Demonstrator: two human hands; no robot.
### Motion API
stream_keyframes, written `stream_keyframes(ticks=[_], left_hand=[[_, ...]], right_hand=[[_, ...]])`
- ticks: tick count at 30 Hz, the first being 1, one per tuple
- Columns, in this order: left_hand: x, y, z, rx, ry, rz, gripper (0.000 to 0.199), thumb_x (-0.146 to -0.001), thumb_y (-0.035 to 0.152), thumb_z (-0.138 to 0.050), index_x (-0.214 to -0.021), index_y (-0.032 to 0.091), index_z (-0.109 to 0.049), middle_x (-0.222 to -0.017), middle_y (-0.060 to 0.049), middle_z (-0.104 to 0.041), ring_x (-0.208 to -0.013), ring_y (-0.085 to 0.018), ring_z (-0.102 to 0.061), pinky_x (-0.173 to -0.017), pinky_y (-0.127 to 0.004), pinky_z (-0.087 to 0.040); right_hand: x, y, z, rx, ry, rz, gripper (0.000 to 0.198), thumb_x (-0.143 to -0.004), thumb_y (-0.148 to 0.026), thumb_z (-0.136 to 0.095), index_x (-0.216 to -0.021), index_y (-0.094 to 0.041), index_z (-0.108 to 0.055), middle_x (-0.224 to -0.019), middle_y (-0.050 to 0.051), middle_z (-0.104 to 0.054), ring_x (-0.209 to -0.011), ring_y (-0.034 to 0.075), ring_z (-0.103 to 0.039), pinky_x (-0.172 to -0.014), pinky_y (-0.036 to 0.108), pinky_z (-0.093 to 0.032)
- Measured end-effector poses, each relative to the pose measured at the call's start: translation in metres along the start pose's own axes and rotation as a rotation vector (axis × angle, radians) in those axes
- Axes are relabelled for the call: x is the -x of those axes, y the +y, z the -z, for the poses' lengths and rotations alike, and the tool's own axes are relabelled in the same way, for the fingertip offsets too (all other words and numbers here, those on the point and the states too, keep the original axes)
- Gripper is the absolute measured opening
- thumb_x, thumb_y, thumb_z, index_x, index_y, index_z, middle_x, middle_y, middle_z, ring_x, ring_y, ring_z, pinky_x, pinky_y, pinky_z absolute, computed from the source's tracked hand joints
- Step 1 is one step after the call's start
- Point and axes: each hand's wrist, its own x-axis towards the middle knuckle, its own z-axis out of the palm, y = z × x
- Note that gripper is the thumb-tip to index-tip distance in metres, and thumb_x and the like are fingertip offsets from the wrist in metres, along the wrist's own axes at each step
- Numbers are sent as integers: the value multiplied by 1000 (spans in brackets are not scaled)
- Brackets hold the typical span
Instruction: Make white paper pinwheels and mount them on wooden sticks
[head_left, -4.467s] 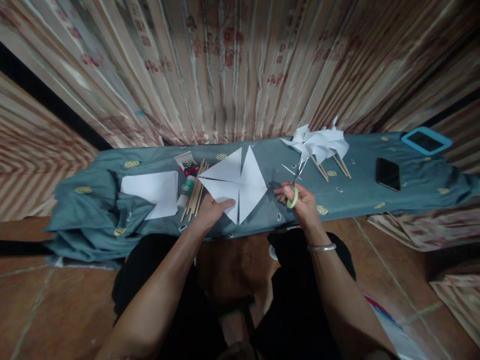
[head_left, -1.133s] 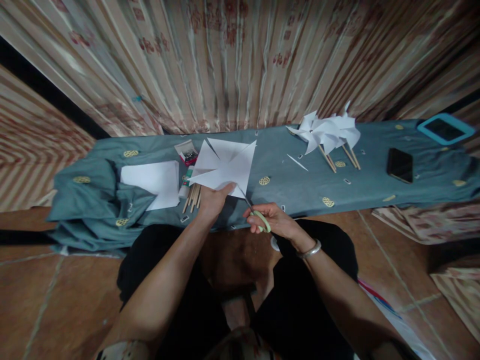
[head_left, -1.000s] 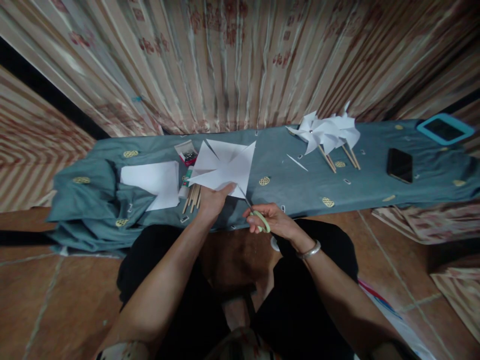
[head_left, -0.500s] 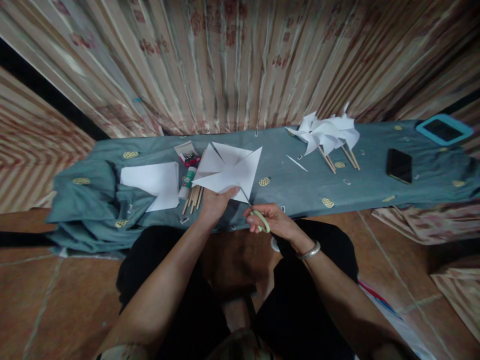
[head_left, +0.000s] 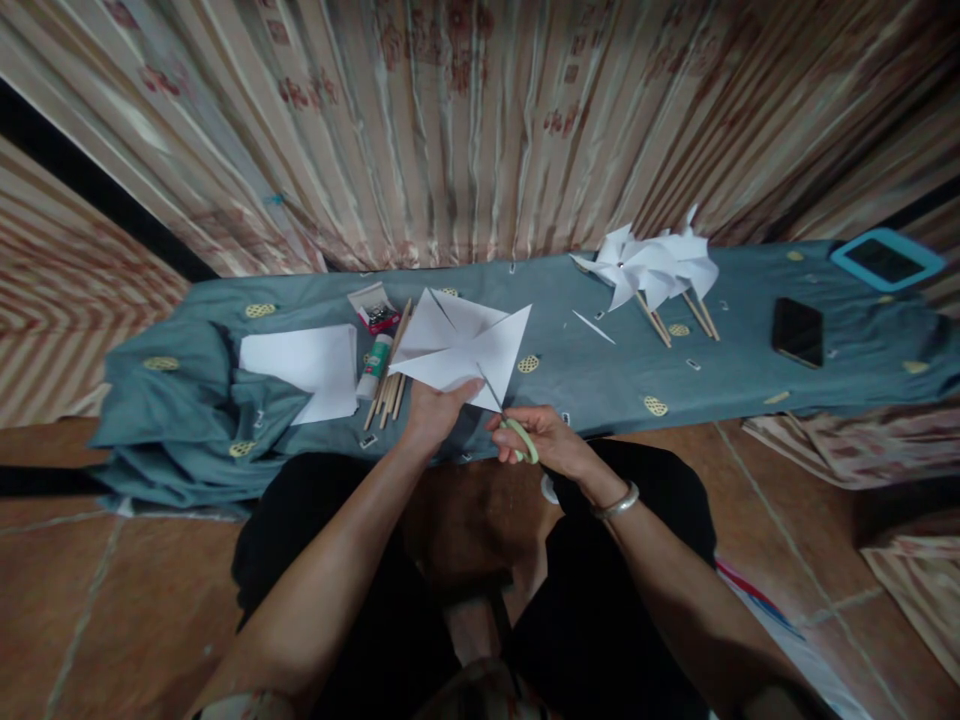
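My left hand pinches the near edge of a white sheet of paper, thumb on top. Slits run into the sheet from its corners toward the middle. My right hand grips a pair of scissors with light green handles. Their blades lie at the sheet's near right corner, pointing toward its middle. Left of the sheet are several wooden sticks, a green and white glue stick and an opened small red box with small dark items inside.
A stack of white paper lies at the left, partly under a fold of the green-grey cloth. Paper pinwheels on sticks, a paper sliver, a black phone and a blue-framed device lie to the right. A curtain hangs behind.
The paper has turned slightly and shifted a little to the right, with my left hand moving along with it. My right hand and the scissors stay almost in place.
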Motion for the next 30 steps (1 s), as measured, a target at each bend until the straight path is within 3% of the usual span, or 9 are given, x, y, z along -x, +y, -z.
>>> stream_keyframes(ticks=[12, 30], left_hand=[[6, 1, -3, 0, -29, 29, 36, -54, 29, -79, -84, 15, -66, -89, -9, -73, -83, -23, -66, -82, -39, -53], [6, -5, -3, -7, -42, 28, 34, -52, 31, -80, -79, 16, -66, -82, -5, -72, -75, -21, -63, -75, -36, -53]], right_hand=[[-2, 1, 0, -51, 24, -24, 46, -58, -54, -84, -77, -15, -69, -59, -3, -65, -50, 7, -56, -50, 19, -47], [-3, 3, 2, -42, 61, -16, 47, -55, -55, -85, -72, -15, -66, -56, -2, -65, -48, 7, -56, -48, 19, -44]])
